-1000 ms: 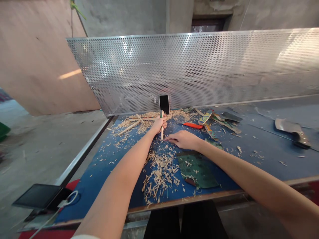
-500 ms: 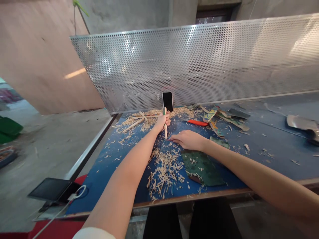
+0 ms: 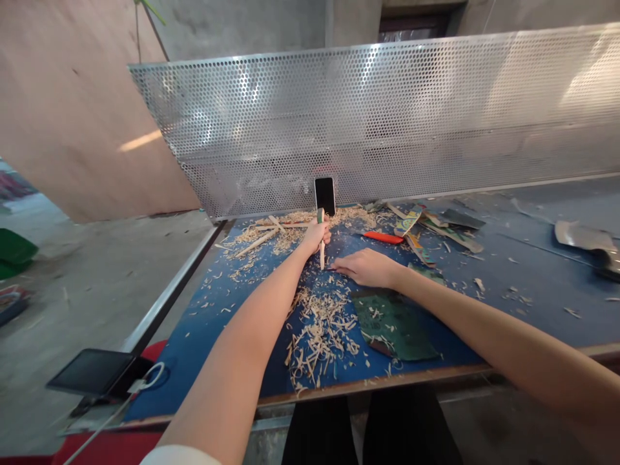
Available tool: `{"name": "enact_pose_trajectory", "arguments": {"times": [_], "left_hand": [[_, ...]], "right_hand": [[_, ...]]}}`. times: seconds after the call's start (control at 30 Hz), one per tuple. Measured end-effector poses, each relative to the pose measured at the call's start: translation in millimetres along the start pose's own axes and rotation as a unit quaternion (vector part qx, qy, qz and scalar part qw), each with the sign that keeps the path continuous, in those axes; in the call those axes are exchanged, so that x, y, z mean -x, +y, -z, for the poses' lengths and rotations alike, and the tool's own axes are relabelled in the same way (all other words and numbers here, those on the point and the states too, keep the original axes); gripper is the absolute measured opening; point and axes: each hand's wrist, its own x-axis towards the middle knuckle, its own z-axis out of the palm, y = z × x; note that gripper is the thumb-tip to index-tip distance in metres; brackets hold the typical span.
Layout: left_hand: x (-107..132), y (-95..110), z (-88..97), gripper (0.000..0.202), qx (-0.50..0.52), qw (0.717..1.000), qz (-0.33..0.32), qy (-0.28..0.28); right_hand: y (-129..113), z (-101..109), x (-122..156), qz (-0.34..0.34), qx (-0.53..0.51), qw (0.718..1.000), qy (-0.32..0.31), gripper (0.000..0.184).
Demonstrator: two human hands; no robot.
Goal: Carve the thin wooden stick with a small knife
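My left hand (image 3: 318, 236) is closed around a pale wooden stick (image 3: 322, 256), whose upper end looks dark green and whose lower end points toward me. Just right of that lower end, my right hand (image 3: 364, 267) is closed in a pinch on a thin dark blade (image 3: 330, 269), mostly hidden by the fingers. The blade's tip is at or very near the stick; contact is too small to tell. Curled wood shavings (image 3: 322, 336) lie in a heap below both hands. A piece of green sandpaper-like sheet (image 3: 400, 329) lies under the right forearm.
A phone (image 3: 325, 196) leans upright against a perforated metal panel (image 3: 290, 129). An orange-red handled tool (image 3: 383, 237) and scraps of patterned material (image 3: 409, 221) lie to the right. Wooden strips (image 3: 258, 244) rest at back left. A black tablet (image 3: 91, 372) with a cable sits at the left corner.
The whole view has shifted slightly left. Both hands stay nearly where they were, the right hand a touch higher, each with the same hold.
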Motion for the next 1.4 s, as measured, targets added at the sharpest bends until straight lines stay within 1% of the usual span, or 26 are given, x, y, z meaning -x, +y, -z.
{"name": "enact_pose_trajectory", "arguments": {"times": [0.13, 0.27, 0.47, 0.6, 0.77, 0.9, 0.97, 1.07, 1.23, 1.4], "left_hand": [[-4, -2, 0.9, 0.021, 0.000, 1.000, 0.008, -0.003], [-7, -3, 1.6, 0.019, 0.004, 1.000, 0.007, -0.008], [-7, -3, 3.0, 0.021, 0.003, 1.000, 0.007, -0.008], [-9, -4, 4.3, 0.020, 0.003, 1.000, 0.007, -0.011], [-11, -7, 4.0, 0.019, 0.002, 1.000, 0.005, -0.007], [-10, -8, 3.9, 0.022, 0.003, 1.000, -0.001, -0.007], [-9, -7, 4.0, 0.021, 0.000, 1.000, -0.001, -0.001], [-6, -4, 3.3, 0.020, -0.004, 1.000, 0.001, -0.001], [-3, 0, 1.0, 0.025, -0.008, 1.000, 0.005, 0.002], [-3, 0, 1.4, 0.023, -0.013, 1.000, 0.003, -0.006]], "right_hand": [[2, 1, 0, -0.003, -0.014, 1.000, 0.021, 0.037], [2, 1, 0, -0.006, -0.008, 1.000, 0.011, 0.038], [1, 0, -1, -0.009, -0.004, 1.000, 0.014, 0.040], [1, 0, -1, -0.010, -0.009, 1.000, -0.002, 0.039], [-6, 4, -2, -0.034, -0.024, 0.999, -0.027, 0.040], [-13, 7, -5, -0.043, -0.013, 0.997, -0.061, 0.039], [-15, 8, -5, -0.044, -0.003, 0.997, -0.066, 0.040], [-13, 10, -3, -0.037, -0.003, 0.998, -0.045, 0.039], [-7, 13, 1, -0.026, -0.013, 1.000, 0.005, 0.040], [-1, 10, -1, -0.019, -0.010, 1.000, 0.004, 0.040]]}}
